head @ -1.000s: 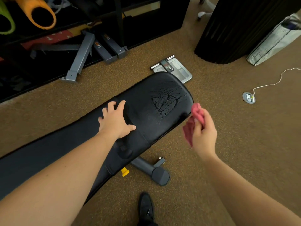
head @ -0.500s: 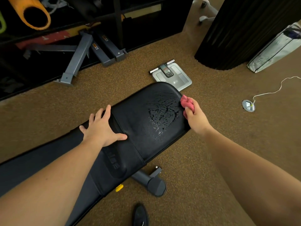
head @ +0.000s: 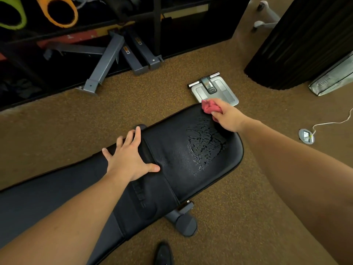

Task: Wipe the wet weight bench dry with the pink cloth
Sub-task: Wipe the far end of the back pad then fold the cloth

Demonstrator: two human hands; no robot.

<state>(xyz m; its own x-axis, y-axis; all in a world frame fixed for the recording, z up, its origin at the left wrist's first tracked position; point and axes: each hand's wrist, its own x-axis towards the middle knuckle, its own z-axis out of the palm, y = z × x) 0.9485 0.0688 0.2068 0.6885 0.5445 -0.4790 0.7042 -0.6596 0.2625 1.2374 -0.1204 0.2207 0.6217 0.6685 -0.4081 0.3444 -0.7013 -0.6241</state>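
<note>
Little can be read; the bench (head: 172,150) bears embossed letters on its black pad beside the seam, too faint to make out; the silver bag (head: 334,79) at the far right carries dark lettering (seen upside down, perhaps "slim", not certain); two grey steel legs (head: 131,54) by the rack each carry a small orange-and-white warning sticker with a dark triangle, its words too small to read; the scale (head: 215,91) has a display, blank or unreadable.
</note>
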